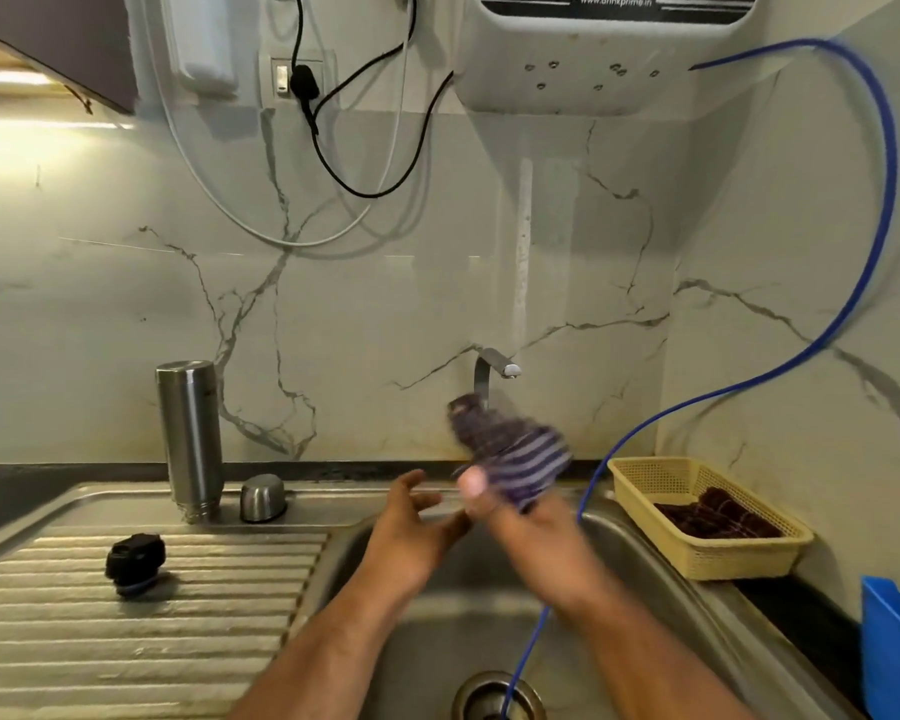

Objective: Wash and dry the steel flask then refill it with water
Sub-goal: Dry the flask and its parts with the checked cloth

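Standing on the sink's back ledge, well left of the tap (pixel 494 368): one steel flask (pixel 191 433), upright, apparently mouth-down to drain, with no cap fitted.

- Steel cap (pixel 262 497): dome-up, just beside the flask on its tap side.
- Black stopper (pixel 135 563): on the ribbed drainboard (pixel 126 641), further left of the tap and nearer the person.
- Left hand (pixel 411 532): below the tap, over the basin (pixel 645 589), fingers spread and holding nothing.
- Right hand (pixel 515 532): directly below the tap, motion-blurred, gripping a striped cloth (pixel 510 449).

Handling, as judged: the flask is rigid, light if empty, and probably wet and slick. Its tall, narrow form would tip easily. The best hold is a full wrap around mid-body; the threaded neck is a poor grip.

Edges and room:
- The wall rises close behind the flask, and the cap crowds its tap side.
- The side of the flask away from the tap is open, as is the space above it.
- Blue hose (pixel 874 241): loops right of the tap and drops into the drain, a snag risk for the right forearm.
- Yellow basket (pixel 640 491): right of the tap on the rim, limiting travel that way.
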Demonstrator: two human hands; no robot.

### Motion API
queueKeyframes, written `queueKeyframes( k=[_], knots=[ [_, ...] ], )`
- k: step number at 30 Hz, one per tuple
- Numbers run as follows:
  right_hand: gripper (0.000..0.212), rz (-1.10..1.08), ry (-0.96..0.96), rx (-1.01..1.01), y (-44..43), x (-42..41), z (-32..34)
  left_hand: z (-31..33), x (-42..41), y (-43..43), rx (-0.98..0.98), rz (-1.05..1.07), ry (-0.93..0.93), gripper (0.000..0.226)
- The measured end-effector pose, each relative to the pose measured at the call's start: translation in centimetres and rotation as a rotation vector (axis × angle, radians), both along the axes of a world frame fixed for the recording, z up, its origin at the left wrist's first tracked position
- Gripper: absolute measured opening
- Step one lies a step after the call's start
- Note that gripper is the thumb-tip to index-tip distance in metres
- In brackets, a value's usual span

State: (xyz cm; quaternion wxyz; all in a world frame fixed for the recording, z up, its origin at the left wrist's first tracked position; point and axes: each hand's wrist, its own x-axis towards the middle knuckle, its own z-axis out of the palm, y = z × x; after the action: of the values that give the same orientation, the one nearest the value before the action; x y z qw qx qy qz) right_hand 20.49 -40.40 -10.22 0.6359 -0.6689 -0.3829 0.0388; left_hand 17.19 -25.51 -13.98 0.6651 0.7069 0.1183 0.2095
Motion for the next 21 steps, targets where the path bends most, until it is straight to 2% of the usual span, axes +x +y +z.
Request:
queueKeyframes(
  k=[2, 5, 6, 8, 11, 13, 17, 20, 21],
  knots=[
    [0.053, 0.104, -0.127, -0.214, 1.7, -1.0, -1.8, -0.4, -1.1, -0.2, -0.145, -0.013, -0.026, 0.026],
    [0.056, -0.004, -0.329, -0.293, 3.5, -1.0, -3.0, -0.4, -1.6, -0.4, -0.348, -0.038, -0.115, 0.04],
    [0.057, -0.056, -0.391, -0.293, 3.6, -0.9, -2.8, 0.1, -1.3, -0.7, -0.359, -0.025, -0.154, 0.037],
    [0.055, -0.143, -0.423, -0.227, 3.5, -0.4, -2.6, 1.7, -0.9, -1.7, -0.198, 0.004, -0.185, 0.025],
    [0.043, -0.177, -0.176, -0.004, 3.4, 0.1, -1.6, 2.9, -0.4, -2.5, 0.209, 0.051, -0.169, 0.015],
    [0.038, -0.182, 0.003, 0.082, 3.2, 0.4, -1.1, 3.1, -0.4, -2.5, 0.496, 0.037, -0.18, 0.023],
    [0.042, -0.337, 0.214, 0.184, 1.7, 1.3, -0.4, 3.1, -1.5, -2.1, 0.504, -0.157, -0.221, 0.049],
    [0.039, -0.393, 0.422, 0.304, 0.3, 2.6, -0.2, 3.4, -1.8, -1.7, 0.551, -0.099, -0.219, 0.044],
    [0.044, -0.358, 0.513, 0.343, 0.1, 3.0, -0.1, 3.6, -1.8, -1.3, 0.544, -0.039, -0.22, 0.039]
  ],
)
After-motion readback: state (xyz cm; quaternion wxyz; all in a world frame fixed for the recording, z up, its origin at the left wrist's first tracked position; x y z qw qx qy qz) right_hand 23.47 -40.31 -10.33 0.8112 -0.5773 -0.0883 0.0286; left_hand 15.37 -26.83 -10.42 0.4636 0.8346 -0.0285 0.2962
